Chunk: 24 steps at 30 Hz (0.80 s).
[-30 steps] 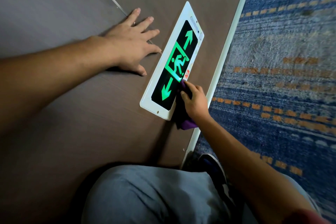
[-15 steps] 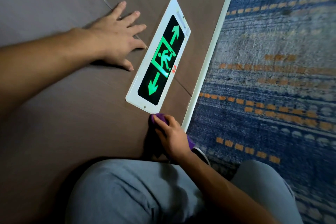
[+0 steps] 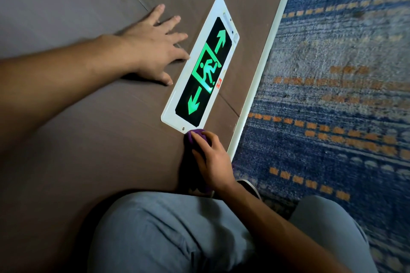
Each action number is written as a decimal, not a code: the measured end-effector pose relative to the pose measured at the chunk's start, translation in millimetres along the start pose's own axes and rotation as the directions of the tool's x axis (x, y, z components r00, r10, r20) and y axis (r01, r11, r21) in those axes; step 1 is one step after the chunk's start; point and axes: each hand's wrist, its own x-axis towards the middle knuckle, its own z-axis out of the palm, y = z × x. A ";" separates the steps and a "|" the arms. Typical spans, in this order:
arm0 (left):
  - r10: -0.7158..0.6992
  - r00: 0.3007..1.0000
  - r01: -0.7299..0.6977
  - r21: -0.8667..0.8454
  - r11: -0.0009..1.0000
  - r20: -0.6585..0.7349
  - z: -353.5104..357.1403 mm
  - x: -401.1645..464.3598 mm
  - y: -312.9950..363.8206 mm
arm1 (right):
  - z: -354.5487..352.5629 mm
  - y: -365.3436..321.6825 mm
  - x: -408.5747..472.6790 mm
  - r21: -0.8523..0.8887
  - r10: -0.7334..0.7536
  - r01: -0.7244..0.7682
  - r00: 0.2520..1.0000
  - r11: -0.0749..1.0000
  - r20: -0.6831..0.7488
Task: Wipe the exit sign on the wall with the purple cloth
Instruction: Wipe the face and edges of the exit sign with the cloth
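The exit sign (image 3: 200,68) is a long white-framed panel low on the brown wall (image 3: 88,139), lit with a green running figure and two green arrows. My right hand (image 3: 213,159) is shut on the purple cloth (image 3: 195,136), pressing it against the wall at the sign's near bottom corner. Most of the cloth is hidden under the hand; a bit hangs below the wrist. My left hand (image 3: 155,46) lies flat and spread on the wall just left of the sign, fingertips close to its frame.
A white skirting strip (image 3: 261,68) runs along the foot of the wall. A blue carpet with orange dashes (image 3: 332,95) covers the floor to the right. My bent knees in grey trousers (image 3: 166,235) fill the bottom of the view.
My right hand slid the cloth down off the sign's face to below its near end, then came back up to touch the bottom corner. My left hand stayed flat on the wall.
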 end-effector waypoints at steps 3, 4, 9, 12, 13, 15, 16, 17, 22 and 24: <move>-0.015 1.000 0.015 -0.083 0.996 -0.002 -1.1 1.1 -2.6 | -2.3 9.2 -8.3 -0.062 0.031 -0.029 0.999 0.998 0.030; -0.021 1.000 0.020 -0.079 0.997 -0.010 0.3 1.1 -1.9 | -6.0 13.0 -8.6 -0.064 0.038 -0.035 0.998 0.997 0.043; -0.030 0.999 0.030 0.006 1.000 -0.031 3.6 1.5 1.6 | -36.3 26.5 26.6 0.003 0.174 -0.174 0.984 0.985 -0.034; -0.029 0.999 0.030 0.033 0.999 -0.045 5.1 4.5 1.4 | -58.5 31.4 65.3 0.042 0.223 -0.220 0.968 0.975 -0.114; -0.037 0.998 0.038 0.022 0.999 -0.042 5.4 7.3 2.4 | -67.1 33.1 81.2 0.061 0.246 -0.240 0.961 0.969 -0.128; -0.049 0.999 0.049 -0.013 0.999 -0.021 4.1 16.0 5.0 | -84.2 39.2 116.7 0.098 0.321 -0.311 0.939 0.946 -0.123; -0.055 0.998 0.055 -0.027 0.998 -0.019 1.7 22.6 5.8 | -93.5 43.2 134.7 0.118 0.357 -0.345 0.927 0.931 -0.111; -0.063 0.998 0.062 -0.036 0.997 -0.021 -1.6 29.2 6.1 | -103.1 47.3 151.3 0.146 0.384 -0.368 0.918 0.918 -0.097; -0.087 0.996 0.087 -0.009 0.996 -0.017 -18.3 55.5 -1.8 | -142.1 70.0 206.6 0.239 0.455 -0.424 0.885 0.874 -0.094; -0.099 0.995 0.099 0.015 0.995 0.014 -19.8 62.2 -4.8 | -152.0 76.3 223.2 0.191 0.456 -0.442 0.889 0.876 -0.037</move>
